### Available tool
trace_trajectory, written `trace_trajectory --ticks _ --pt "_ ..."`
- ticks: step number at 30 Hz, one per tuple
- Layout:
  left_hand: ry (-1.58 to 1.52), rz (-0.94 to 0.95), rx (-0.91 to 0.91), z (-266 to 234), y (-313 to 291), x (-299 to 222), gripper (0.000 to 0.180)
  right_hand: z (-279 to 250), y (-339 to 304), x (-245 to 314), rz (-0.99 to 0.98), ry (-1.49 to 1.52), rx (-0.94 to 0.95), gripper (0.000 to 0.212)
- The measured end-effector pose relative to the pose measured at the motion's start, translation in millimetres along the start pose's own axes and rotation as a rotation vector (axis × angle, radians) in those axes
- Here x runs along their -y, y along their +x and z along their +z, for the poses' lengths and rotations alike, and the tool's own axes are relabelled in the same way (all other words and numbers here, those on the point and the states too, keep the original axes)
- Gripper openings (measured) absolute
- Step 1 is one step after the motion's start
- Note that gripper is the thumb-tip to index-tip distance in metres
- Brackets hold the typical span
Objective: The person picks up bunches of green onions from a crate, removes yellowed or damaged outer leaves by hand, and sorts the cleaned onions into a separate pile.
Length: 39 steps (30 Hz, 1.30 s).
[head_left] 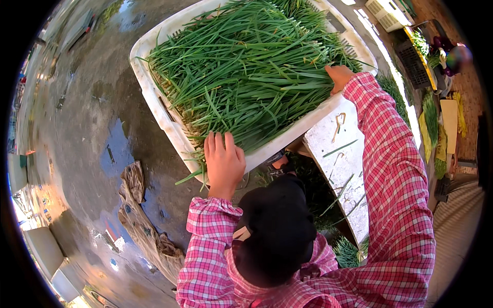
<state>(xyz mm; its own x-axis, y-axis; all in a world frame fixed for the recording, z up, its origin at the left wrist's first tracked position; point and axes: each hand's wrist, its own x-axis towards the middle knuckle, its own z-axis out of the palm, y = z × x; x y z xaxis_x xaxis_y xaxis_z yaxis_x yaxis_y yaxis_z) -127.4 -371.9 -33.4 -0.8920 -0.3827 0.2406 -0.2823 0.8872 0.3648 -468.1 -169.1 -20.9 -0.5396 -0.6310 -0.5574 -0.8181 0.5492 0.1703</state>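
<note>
A large white plastic crate is heaped with long thin green stalks that look like garlic chives. The stalks lie mostly crosswise, with pale ends towards the far right. At the crate's near left corner, my left hand reaches over the rim. Its fingers are stretched out and rest on the chives' edge. My right hand lies over the near right corner, thumb and forefinger apart against the greens; its other fingers are partly hidden. A few loose stalks poke out past the rim beside my left hand.
Right of the crate's near side is a white board strewn with stray stalks. Crumpled brown cloth lies on the wet concrete floor at left. Far right stand a black crate and bundles of greens.
</note>
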Motion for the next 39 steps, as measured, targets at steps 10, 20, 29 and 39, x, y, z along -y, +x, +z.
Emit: trace_trajectory --ticks 10,20,29,39 --pt "-0.004 -0.002 -0.003 0 -1 0 0.026 5 11 -2 0.014 -0.023 0.069 0.053" --pt "0.019 0.002 -0.01 2 0 0 0.026 -7 2 6 -0.012 -0.075 0.036 0.049" --pt "0.011 -0.007 -0.013 2 -1 0 0.026 -23 -5 11 -0.018 -0.109 0.113 0.056" --pt "0.007 0.003 -0.044 0 0 -1 0.024 -22 4 2 -0.024 -0.083 0.247 0.048"
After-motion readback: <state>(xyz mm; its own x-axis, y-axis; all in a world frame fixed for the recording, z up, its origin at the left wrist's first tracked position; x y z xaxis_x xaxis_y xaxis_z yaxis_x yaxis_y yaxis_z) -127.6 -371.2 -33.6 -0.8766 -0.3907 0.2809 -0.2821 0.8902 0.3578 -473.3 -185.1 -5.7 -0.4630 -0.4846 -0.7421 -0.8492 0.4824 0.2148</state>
